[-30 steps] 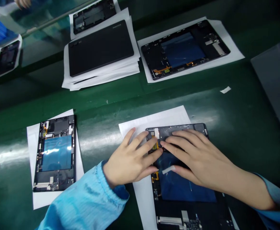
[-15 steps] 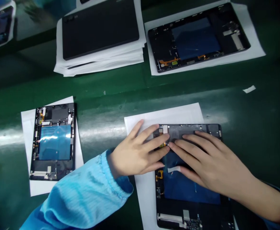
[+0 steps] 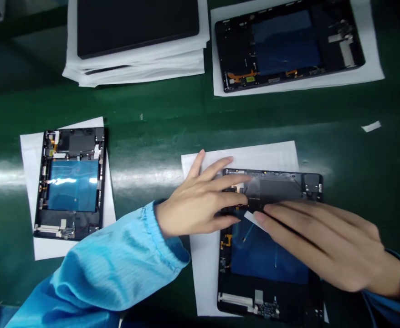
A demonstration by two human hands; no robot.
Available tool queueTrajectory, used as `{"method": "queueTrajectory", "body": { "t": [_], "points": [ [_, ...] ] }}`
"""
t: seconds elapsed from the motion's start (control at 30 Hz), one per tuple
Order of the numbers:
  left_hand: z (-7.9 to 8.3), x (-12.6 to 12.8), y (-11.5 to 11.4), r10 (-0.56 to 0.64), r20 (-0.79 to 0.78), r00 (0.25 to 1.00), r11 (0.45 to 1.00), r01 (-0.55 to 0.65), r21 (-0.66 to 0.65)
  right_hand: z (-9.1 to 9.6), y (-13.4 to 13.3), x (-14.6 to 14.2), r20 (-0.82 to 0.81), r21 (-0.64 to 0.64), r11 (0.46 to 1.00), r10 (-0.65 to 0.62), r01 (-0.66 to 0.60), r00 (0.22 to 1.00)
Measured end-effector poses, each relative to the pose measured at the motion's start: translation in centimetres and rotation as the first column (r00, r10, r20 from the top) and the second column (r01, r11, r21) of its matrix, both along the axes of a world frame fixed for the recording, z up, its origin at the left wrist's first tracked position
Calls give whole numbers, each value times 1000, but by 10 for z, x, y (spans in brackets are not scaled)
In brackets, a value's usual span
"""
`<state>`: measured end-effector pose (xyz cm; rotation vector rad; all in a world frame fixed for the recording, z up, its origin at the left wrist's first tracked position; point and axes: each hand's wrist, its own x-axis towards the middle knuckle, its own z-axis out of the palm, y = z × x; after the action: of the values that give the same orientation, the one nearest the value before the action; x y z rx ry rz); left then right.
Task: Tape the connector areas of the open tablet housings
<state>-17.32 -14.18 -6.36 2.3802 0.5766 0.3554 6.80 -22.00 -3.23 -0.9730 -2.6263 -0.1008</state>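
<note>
An opened tablet (image 3: 268, 278) with a blue-filmed battery lies below both hands on a white sheet. My left hand (image 3: 203, 200) rests over its upper left edge, fingers spread, the fingertips on the parts there and nothing visible in its grasp. My right hand (image 3: 326, 241) is above the battery area, its fingers together and slightly blurred. A small white strip of tape (image 3: 253, 219) sticks out from the tips of its thumb and forefinger. How firmly they pinch it is hidden.
Another opened tablet (image 3: 73, 184) lies on white paper at the left. A third opened tablet (image 3: 285, 43) is at the back right. A dark panel (image 3: 138, 27) tops a stack of white sheets at the back. One loose white strip (image 3: 371, 126) lies on the green mat (image 3: 152, 132).
My right hand has drawn back a little from the left hand, its fingers closing together with the tape strip at their tips. My left hand stays at the tablet's edge. The camera view has shifted.
</note>
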Motion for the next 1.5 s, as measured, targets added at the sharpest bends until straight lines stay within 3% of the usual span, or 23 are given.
{"method": "queueTrajectory", "body": {
  "t": [0.1,0.2,0.5,0.7,0.9,1.13,1.33,1.5],
  "points": [
    [-1,3,-2,37,10,999,999,-37,-16,-4,9,1,138,58,980,180,-190,974],
    [-2,5,-3,45,25,999,999,-44,-18,-8,22,0,168,85,953,273,-290,947],
    [-4,5,-4,37,16,999,999,-36,-18,-6,32,5,184,28,941,326,-336,927],
    [-3,3,-4,36,4,999,999,-36,-29,-1,32,5,221,70,918,367,-390,903],
    [-7,1,-7,65,34,997,997,-67,50,-3,22,1,227,57,944,305,-326,925],
    [-9,-2,-20,42,124,991,925,-86,371,0,29,-1,135,1,958,285,-288,949],
    [-5,-3,-19,6,93,996,905,-45,423,-9,27,8,53,-16,971,240,-239,969],
    [1,-3,-15,-24,54,998,909,0,417,-10,38,10,31,-35,991,129,-128,991]
  ]
}}
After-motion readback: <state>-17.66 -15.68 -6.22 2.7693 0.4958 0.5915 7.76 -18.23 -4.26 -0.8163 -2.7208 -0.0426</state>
